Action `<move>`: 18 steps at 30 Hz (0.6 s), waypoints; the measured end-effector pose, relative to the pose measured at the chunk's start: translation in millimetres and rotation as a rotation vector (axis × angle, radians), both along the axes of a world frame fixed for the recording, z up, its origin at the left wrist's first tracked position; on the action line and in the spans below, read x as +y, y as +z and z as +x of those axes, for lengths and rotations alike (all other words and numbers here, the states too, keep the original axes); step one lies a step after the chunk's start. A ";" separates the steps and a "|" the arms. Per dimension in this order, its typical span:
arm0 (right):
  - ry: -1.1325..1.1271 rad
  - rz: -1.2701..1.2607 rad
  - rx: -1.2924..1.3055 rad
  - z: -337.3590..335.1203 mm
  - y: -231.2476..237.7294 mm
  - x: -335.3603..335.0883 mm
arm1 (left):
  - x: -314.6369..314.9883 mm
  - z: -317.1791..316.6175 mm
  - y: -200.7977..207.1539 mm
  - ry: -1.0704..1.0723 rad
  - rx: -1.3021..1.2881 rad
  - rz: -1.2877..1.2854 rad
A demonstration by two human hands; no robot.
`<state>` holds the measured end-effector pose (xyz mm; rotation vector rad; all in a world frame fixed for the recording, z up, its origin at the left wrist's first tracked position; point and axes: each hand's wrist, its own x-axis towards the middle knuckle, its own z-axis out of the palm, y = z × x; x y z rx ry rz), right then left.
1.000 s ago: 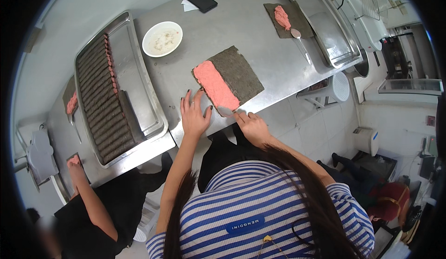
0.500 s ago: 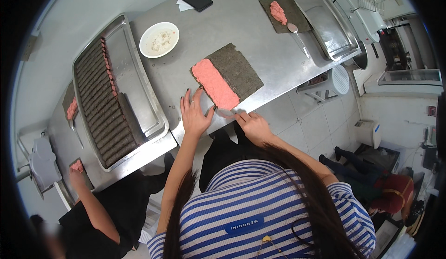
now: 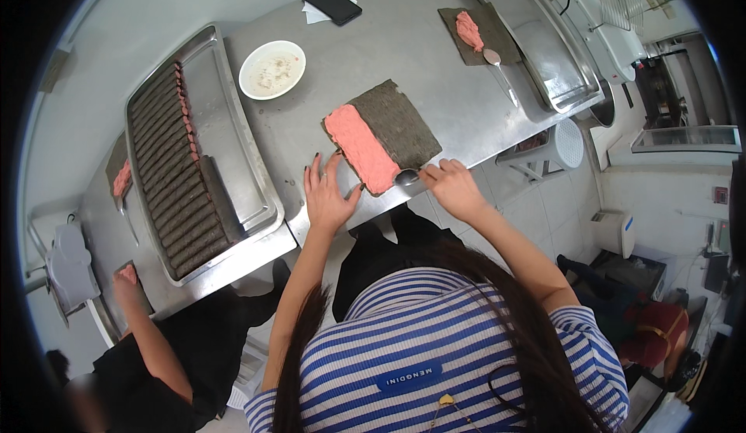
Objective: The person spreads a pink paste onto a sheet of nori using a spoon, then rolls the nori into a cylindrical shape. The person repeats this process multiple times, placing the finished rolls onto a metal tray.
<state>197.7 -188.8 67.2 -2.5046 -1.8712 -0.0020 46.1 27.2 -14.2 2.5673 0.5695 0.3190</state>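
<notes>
Farther right now sits the spoon [image 3: 406, 177], pinched in the right hand [image 3: 456, 190]; the left hand [image 3: 328, 201], loosely spread, seems empty. On the table [image 3: 388, 41], the dark sheet [image 3: 400, 128] carries pink paste [image 3: 360, 147] along one side — the rest is bare.

The bare right hand [image 3: 454, 188] hides most of the shiny metal spoon [image 3: 406, 177]'s handle. A flat black phone [image 3: 332, 4] covers much of some white paper [image 3: 314, 15] (only its edges show). The top edge crops the upper-right rectangular silver tray [image 3: 573, 83].
</notes>
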 end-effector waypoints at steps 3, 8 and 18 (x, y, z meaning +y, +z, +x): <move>0.026 0.008 0.020 18.1 5.8 2.0 | -0.5 0.4 -1.6 0.003 -0.008 0.010; 0.238 0.027 0.088 32.5 -7.1 37.5 | 1.1 -1.0 0.3 0.000 -0.008 -0.010; 0.306 0.068 0.116 91.9 -25.7 140.1 | 0.6 -0.2 2.6 0.011 0.007 -0.007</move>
